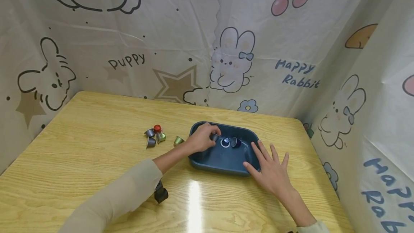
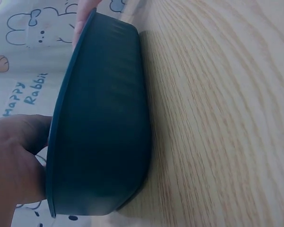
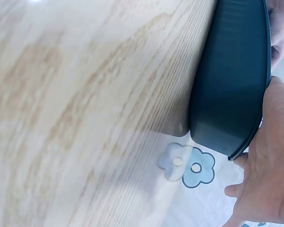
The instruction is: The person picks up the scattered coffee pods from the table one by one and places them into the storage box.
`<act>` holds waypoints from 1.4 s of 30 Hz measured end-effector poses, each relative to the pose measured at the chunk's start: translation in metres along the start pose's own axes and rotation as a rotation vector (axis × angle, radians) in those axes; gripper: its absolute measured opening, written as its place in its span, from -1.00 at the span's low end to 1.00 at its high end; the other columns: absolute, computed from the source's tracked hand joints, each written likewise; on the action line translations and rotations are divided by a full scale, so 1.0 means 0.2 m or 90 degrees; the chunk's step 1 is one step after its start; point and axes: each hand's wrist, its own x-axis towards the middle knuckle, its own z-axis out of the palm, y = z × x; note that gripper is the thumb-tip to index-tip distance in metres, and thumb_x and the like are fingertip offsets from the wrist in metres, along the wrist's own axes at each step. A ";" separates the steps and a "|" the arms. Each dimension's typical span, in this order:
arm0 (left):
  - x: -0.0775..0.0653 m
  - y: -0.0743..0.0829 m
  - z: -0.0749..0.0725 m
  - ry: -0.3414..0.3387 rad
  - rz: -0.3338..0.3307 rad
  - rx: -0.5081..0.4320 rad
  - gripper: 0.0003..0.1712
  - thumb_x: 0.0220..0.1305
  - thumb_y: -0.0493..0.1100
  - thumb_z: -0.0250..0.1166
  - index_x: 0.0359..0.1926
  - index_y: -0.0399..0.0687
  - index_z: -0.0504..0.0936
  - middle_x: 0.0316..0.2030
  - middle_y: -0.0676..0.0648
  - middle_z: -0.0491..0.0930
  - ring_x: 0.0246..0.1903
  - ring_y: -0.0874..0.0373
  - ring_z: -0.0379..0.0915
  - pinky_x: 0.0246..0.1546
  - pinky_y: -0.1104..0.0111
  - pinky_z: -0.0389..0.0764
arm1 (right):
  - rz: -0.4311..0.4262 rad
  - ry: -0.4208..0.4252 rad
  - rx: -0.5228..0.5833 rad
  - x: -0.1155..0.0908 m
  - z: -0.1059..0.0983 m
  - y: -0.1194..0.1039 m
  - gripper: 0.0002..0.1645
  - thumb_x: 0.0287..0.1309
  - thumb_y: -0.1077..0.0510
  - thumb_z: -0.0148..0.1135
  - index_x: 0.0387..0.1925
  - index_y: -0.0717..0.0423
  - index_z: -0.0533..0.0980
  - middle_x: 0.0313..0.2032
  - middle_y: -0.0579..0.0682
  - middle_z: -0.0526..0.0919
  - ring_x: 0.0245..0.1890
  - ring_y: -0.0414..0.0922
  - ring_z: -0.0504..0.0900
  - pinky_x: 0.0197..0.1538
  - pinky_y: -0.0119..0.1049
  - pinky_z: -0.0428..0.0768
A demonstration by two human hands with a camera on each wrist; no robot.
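Note:
My left hand (image 1: 202, 138) reaches over the left side of a dark blue tray (image 1: 213, 168) and pinches a dark grey coffee capsule (image 1: 214, 137) between thumb and fingers, inside the rim. Two blue capsules lie on the tray floor: one blue capsule (image 1: 226, 140) beside a pale ring shape, and a darker blue capsule (image 1: 235, 142) tipped on its side. With fingers spread, my right hand (image 1: 275, 175) rests on the tray's right rim. Both wrist views show the tray's outer wall (image 2: 99, 118), which hides the capsules there.
Left of the tray sits a green capsule (image 1: 178, 140). Farther left is a small group with a red capsule (image 1: 157, 128), a light green capsule (image 1: 161, 137) and two grey ones (image 1: 150, 142). A printed cloth (image 1: 181, 46) hangs behind the wooden table (image 1: 97, 146).

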 end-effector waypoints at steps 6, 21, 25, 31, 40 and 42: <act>0.03 -0.01 0.04 -0.008 -0.011 0.030 -0.67 0.15 -0.45 0.39 -0.04 -0.21 0.68 -0.15 -0.14 0.55 -0.13 0.03 0.38 -0.11 0.17 0.50 | 0.000 -0.002 0.004 0.00 0.00 0.00 0.01 0.28 -0.52 -0.05 0.56 -0.09 0.11 0.52 0.10 0.09 0.48 0.32 -0.13 0.20 0.58 -0.37; 0.05 -0.03 0.11 -0.025 -0.020 0.111 -0.66 0.13 -0.45 0.37 -0.06 -0.11 0.68 -0.16 -0.13 0.51 -0.22 0.06 0.38 -0.33 0.27 0.50 | -0.006 0.008 0.010 -0.01 0.00 0.00 0.01 0.28 -0.52 -0.04 0.55 -0.07 0.13 0.52 0.11 0.09 0.48 0.32 -0.12 0.20 0.58 -0.38; 0.06 -0.03 0.11 -0.028 -0.020 0.114 -0.66 0.14 -0.46 0.36 -0.07 -0.09 0.68 -0.16 -0.12 0.51 -0.25 0.08 0.35 -0.36 0.30 0.47 | -0.005 0.007 0.011 0.00 0.00 0.00 0.01 0.28 -0.52 -0.05 0.55 -0.07 0.12 0.52 0.11 0.08 0.48 0.33 -0.13 0.20 0.57 -0.40; 0.06 -0.02 0.11 -0.045 -0.019 0.118 -0.65 0.17 -0.43 0.37 -0.02 -0.10 0.67 -0.12 -0.14 0.51 -0.21 0.06 0.38 -0.29 0.26 0.50 | -0.003 0.009 0.006 0.00 -0.01 0.00 -0.01 0.29 -0.50 -0.03 0.55 -0.08 0.13 0.52 0.11 0.09 0.48 0.33 -0.11 0.21 0.58 -0.37; 0.06 -0.02 0.11 -0.063 -0.021 0.120 -0.66 0.23 -0.38 0.37 0.02 -0.07 0.66 -0.08 -0.15 0.49 -0.22 0.06 0.35 -0.31 0.26 0.48 | 0.002 -0.003 0.004 0.00 -0.01 0.00 -0.01 0.29 -0.51 -0.05 0.56 -0.09 0.10 0.52 0.10 0.07 0.49 0.32 -0.14 0.21 0.57 -0.38; 0.06 -0.02 0.11 -0.067 -0.026 0.120 -0.65 0.23 -0.37 0.37 0.03 -0.06 0.65 -0.06 -0.15 0.48 -0.22 0.06 0.35 -0.31 0.27 0.47 | 0.001 -0.002 0.004 0.00 -0.01 0.00 -0.01 0.30 -0.50 -0.05 0.56 -0.09 0.10 0.52 0.10 0.07 0.49 0.32 -0.13 0.21 0.57 -0.38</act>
